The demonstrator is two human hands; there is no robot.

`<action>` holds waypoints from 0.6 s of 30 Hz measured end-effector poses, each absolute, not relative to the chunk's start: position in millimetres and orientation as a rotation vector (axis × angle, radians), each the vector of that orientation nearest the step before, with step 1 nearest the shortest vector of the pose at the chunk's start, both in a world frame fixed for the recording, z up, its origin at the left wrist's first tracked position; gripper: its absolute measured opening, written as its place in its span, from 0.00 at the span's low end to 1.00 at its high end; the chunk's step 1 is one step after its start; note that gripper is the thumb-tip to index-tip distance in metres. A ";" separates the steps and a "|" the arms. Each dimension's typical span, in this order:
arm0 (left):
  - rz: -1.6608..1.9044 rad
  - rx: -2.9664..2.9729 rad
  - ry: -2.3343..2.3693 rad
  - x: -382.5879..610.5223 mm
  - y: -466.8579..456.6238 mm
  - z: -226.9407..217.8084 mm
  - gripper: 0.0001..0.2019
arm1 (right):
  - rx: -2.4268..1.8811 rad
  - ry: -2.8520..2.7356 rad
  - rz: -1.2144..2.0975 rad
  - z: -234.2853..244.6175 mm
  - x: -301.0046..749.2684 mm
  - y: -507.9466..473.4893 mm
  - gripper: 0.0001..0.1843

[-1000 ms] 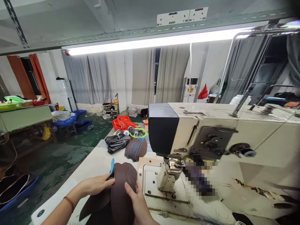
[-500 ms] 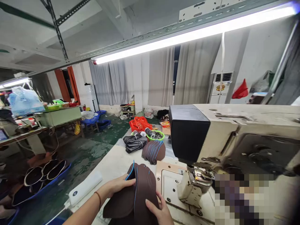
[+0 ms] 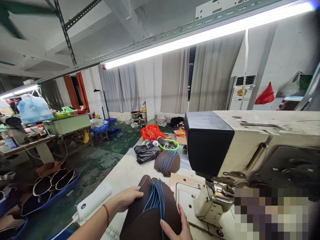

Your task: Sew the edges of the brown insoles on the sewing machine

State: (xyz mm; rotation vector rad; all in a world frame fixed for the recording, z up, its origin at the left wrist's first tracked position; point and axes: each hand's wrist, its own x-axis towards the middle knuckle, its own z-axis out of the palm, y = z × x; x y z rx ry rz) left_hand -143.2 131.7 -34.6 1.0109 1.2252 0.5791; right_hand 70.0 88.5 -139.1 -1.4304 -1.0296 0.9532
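Observation:
A stack of brown leather pieces with blue edges (image 3: 152, 208) lies fanned out on the white table (image 3: 125, 173) near the bottom edge. My left hand (image 3: 126, 199) grips the stack's left edge with curled fingers. My right hand (image 3: 176, 228) presses on the stack's lower right, thumb on top; part of it is cut off by the frame. A cream sewing machine (image 3: 250, 146) with a black end cap stands just right of the stack, its presser foot (image 3: 216, 196) close by.
Another fanned pile of brown pieces (image 3: 167, 162), a dark bundle (image 3: 146, 153), a green basket (image 3: 168, 144) and an orange bag (image 3: 151, 131) sit farther back. A white power bank (image 3: 93, 201) lies left. Blue bins of shoe parts (image 3: 50, 188) stand on the green floor.
The view has swung left and down. The stack has been spread, so several blue edges now show fanned out, and my hands sit lower in the frame.

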 end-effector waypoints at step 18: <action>0.462 1.456 1.176 -102.0 110.3 -14.1 0.28 | -1.431 -0.786 1.186 -134.8 96.4 99.2 0.39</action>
